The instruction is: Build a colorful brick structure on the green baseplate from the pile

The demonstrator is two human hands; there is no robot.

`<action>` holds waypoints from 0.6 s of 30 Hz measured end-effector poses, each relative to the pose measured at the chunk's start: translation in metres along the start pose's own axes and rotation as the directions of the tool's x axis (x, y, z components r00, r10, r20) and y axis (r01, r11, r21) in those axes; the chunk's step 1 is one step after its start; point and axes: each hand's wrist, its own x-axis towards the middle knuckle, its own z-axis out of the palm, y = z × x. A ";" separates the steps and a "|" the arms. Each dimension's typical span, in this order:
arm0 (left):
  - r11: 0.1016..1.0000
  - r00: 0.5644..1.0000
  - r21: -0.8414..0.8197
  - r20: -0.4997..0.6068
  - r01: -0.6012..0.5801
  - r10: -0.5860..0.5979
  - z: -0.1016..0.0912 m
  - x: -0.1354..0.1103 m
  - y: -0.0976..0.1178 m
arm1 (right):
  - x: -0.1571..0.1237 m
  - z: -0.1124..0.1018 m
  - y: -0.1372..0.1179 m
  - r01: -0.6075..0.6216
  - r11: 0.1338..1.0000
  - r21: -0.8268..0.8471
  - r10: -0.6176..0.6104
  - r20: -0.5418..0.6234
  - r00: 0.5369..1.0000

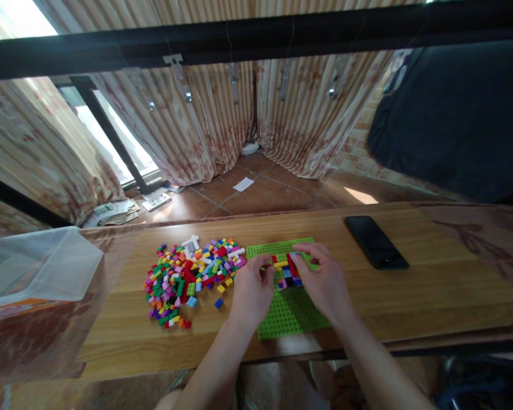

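A green studded baseplate [282, 319] lies on the wooden table, with a small cluster of toy building bricks [287, 274] in blue, yellow, black and purple over its middle. At the cluster's left side, my left hand [253, 287] has its fingers curled in a pinch. A small red brick [274, 259] shows just beyond its fingertips; whatever is between them is hidden. From the right, my right hand [322, 279] grips a long red brick [291, 265] between thumb and fingers at the cluster's right edge. That hand partly covers the bricks and the plate.
A big pile of loose bricks [175, 285] in many colours spreads left of the plate. Farther left stands a translucent plastic bin [47, 267]. A black phone [376, 242] lies on the wooden table [444, 285] at the right. A dark horizontal bar [256, 42] crosses the view above.
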 end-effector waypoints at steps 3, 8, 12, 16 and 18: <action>1.000 1.000 -0.023 -0.012 -0.007 0.007 0.002 0.001 0.000 | 0.001 0.002 0.008 -0.153 0.984 0.094 0.153 0.014 0.988; 1.000 1.000 0.015 -0.023 -0.016 0.016 0.002 0.001 0.002 | 0.001 0.010 0.011 -0.340 0.918 0.203 0.327 0.093 0.940; 0.999 1.000 0.041 -0.015 -0.007 0.008 0.001 0.001 0.004 | 0.001 0.013 0.008 -0.333 0.932 0.140 0.320 0.109 0.941; 1.000 1.000 0.028 -0.013 0.008 -0.008 0.002 0.001 0.004 | 0.001 0.015 0.007 -0.302 0.949 0.085 0.294 0.095 0.951; 1.000 1.000 0.001 -0.013 0.011 -0.011 0.002 0.001 0.003 | 0.001 0.016 0.008 -0.304 0.949 0.088 0.296 0.093 0.951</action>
